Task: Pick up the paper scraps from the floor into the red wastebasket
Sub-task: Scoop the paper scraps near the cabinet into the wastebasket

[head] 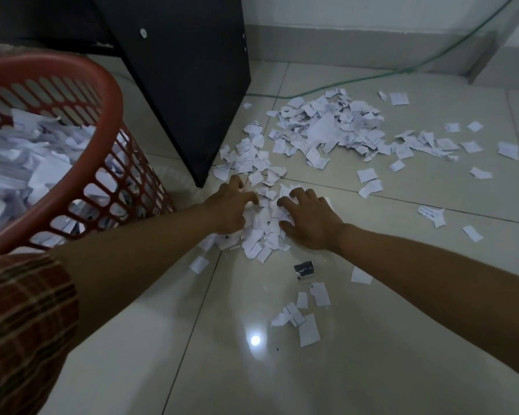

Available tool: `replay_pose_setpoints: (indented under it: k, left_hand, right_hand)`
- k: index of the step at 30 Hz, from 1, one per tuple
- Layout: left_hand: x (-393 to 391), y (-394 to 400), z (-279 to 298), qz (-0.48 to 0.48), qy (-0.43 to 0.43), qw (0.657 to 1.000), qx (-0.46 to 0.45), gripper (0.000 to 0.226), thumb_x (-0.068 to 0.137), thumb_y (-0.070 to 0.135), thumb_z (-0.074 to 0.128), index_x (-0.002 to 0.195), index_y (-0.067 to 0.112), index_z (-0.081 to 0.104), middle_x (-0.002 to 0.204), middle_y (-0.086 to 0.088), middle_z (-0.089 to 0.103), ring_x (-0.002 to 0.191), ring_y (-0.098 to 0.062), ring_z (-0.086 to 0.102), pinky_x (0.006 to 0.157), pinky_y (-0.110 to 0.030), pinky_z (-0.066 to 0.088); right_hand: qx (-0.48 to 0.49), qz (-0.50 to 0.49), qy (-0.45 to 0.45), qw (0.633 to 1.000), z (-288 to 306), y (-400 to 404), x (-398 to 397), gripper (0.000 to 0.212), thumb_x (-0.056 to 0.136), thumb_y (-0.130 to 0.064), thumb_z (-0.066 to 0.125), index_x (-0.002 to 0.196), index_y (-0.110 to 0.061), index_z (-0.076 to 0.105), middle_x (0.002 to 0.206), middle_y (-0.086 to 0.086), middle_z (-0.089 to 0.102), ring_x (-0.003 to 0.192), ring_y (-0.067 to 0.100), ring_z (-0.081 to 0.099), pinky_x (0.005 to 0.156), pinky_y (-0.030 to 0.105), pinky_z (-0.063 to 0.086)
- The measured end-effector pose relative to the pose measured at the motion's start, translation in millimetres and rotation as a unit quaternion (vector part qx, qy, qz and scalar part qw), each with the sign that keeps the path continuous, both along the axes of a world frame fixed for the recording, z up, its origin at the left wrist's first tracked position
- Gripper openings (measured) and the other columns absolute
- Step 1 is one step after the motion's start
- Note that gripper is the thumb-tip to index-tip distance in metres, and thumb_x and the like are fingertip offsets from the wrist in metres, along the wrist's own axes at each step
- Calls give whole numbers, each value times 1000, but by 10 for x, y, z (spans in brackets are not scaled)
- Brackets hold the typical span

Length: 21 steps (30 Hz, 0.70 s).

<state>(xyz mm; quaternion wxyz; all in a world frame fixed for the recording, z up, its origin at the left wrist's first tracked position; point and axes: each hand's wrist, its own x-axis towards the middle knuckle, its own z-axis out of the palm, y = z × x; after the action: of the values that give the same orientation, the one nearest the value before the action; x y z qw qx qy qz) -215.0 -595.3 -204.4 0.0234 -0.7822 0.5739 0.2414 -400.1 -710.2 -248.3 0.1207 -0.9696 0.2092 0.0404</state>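
Note:
White paper scraps lie over the tiled floor. A small heap of scraps (262, 232) sits between my two hands. My left hand (229, 206) rests on its left side with fingers curled into the paper. My right hand (307, 218) presses on its right side, fingers bent over the scraps. A larger pile of scraps (330, 127) lies farther back. The red wastebasket (102, 85), a slotted plastic basket, stands at the left and holds many scraps.
A dark cabinet panel (192, 85) stands behind the basket, its corner close to my left hand. A green cable (372, 76) runs along the floor near the wall. A small black card (304, 269) and loose scraps (307, 327) lie nearer to me.

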Motion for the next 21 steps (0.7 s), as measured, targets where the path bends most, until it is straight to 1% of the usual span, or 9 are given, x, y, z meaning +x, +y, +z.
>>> replay_pose_setpoints:
  k: [2, 4, 6, 8, 11, 14, 16, 19, 21]
  left_hand:
    - [-16, 76, -27, 43, -5, 997, 63, 66, 85, 25, 67, 143, 28, 35, 147, -13, 14, 131, -36, 29, 104, -41, 38]
    - [-52, 176, -79, 77, 13, 991, 109, 84, 81, 38, 72, 149, 30, 22, 150, -14, 7, 137, -38, 21, 109, -43, 33]
    - [-117, 265, -139, 91, 31, 989, 116, 100, 75, 46, 77, 151, 31, 15, 151, -14, 7, 139, -38, 15, 110, -43, 30]
    - [-206, 337, -178, 112, 43, 989, 81, 103, 70, 47, 81, 151, 29, 19, 147, -13, 15, 136, -36, 16, 106, -39, 31]
    - [-313, 408, -231, 155, 56, 986, 23, 90, 71, 41, 81, 145, 25, 32, 136, -12, 25, 128, -35, 22, 100, -35, 32]
    - [-355, 415, -265, 201, 91, 975, 1, 73, 78, 26, 78, 140, 22, 40, 133, -13, 28, 125, -36, 30, 97, -33, 37]
    - [-337, 394, -259, 216, 99, 971, -12, 61, 81, 16, 75, 135, 19, 47, 131, -14, 32, 121, -36, 40, 92, -32, 41]
    - [-272, 359, -233, 217, 100, 970, -34, 42, 80, 8, 74, 119, 12, 58, 126, -14, 41, 111, -31, 52, 83, -26, 44]
    - [-232, 338, -227, 221, 104, 969, -49, 29, 78, 0, 73, 105, 7, 66, 122, -15, 55, 107, -28, 58, 85, -28, 48]
  right_hand:
    - [25, -27, 38, 999, -18, 12, -18, 68, 92, -58, 44, 149, -26, 25, 153, 16, 21, 132, 38, 27, 102, 46, 31]
    - [35, -28, 86, 995, -24, 44, -27, 79, 89, -68, 41, 153, -30, 14, 158, 14, 11, 139, 38, 18, 110, 48, 23]
    - [26, -12, 106, 994, -14, 80, -29, 85, 85, -75, 39, 153, -34, 10, 159, 13, 11, 140, 37, 17, 111, 48, 21]
    - [17, -4, 98, 995, -4, 105, -26, 87, 82, -77, 42, 152, -34, 13, 156, 12, 17, 136, 36, 21, 109, 47, 24]
    - [3, 2, 90, 996, -5, 149, 7, 91, 78, -79, 46, 151, -33, 17, 150, 11, 26, 131, 34, 28, 105, 47, 30]
    - [16, -2, 89, 996, -19, 181, 57, 96, 74, -82, 47, 151, -33, 17, 148, 12, 28, 130, 34, 29, 103, 47, 33]
    - [32, -4, 77, 996, -24, 210, 79, 98, 71, -85, 47, 151, -35, 18, 147, 11, 30, 129, 33, 29, 103, 47, 35]
    - [36, 7, 72, 997, -16, 261, 78, 99, 67, -86, 51, 149, -40, 22, 143, 9, 31, 126, 32, 30, 99, 45, 36]
    - [18, 33, 85, 996, -26, 280, 65, 95, 68, -84, 53, 147, -41, 25, 143, 8, 30, 124, 32, 31, 97, 43, 38]
